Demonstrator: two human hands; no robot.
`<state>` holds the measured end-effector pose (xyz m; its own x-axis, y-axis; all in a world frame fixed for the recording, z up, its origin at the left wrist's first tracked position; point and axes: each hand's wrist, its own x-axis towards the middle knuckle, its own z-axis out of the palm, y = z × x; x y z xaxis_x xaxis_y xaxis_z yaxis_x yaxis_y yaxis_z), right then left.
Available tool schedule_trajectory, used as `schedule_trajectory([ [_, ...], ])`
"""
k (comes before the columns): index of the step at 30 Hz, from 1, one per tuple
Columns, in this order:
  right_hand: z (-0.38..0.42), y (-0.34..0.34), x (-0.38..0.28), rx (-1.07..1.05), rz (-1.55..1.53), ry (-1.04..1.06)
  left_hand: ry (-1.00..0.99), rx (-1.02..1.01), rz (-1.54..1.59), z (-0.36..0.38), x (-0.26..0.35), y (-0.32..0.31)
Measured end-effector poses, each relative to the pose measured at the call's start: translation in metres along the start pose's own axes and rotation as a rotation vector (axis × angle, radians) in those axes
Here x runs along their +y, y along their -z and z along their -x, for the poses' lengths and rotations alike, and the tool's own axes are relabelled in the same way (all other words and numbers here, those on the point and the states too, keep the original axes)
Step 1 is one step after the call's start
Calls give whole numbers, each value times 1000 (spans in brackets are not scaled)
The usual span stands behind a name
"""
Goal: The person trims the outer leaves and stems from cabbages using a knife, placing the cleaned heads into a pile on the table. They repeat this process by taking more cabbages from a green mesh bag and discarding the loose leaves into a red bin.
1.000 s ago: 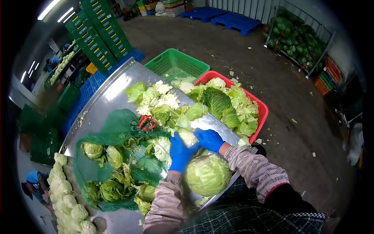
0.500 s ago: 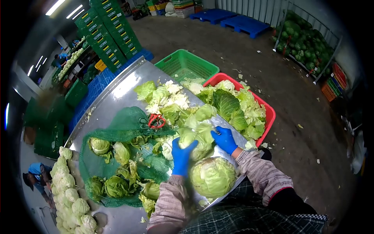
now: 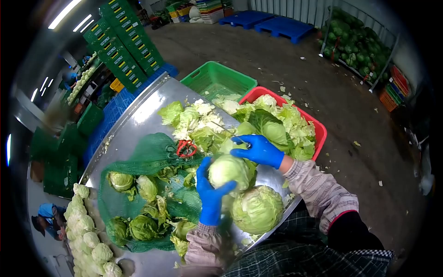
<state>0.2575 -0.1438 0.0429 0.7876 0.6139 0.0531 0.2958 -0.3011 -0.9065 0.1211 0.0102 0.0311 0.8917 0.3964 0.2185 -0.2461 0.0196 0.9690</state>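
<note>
My left hand (image 3: 210, 194), in a blue glove, cups the left side of a pale green cabbage (image 3: 229, 172) above the metal table. My right hand (image 3: 259, 150), also gloved in blue, is closed round what looks like a slim knife (image 3: 225, 129); its thin blade points up and left, beyond the cabbage. Loose outer leaves lie under and behind my right hand. A larger cabbage (image 3: 257, 210) rests on the table close to my body. To the left, a green mesh bag (image 3: 152, 145) holds several cabbages, with red ties (image 3: 186, 148) at its neck.
A red crate (image 3: 321, 138) full of leaves and a green crate (image 3: 218, 69) stand past the table's (image 3: 138, 124) far edge. Trimmed cabbages (image 3: 87, 224) line the left side. Stacked green crates (image 3: 124, 46) rise behind. A person (image 3: 48, 217) is at the lower left.
The cabbage has lost leaves on top and shows a smoother, paler surface. My right hand has moved up and away from it, and the thin blade now shows.
</note>
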Motion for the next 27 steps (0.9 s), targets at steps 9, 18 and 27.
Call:
schedule_trajectory([
  [9,32,-25,-25,29,-412,-192,470,188,570,1,-18,18],
  [18,59,-54,-57,329,365,463,379,330,1000,8,-3,-9],
  [27,23,-18,-8,616,188,278,60,265,426,8,-34,43],
])
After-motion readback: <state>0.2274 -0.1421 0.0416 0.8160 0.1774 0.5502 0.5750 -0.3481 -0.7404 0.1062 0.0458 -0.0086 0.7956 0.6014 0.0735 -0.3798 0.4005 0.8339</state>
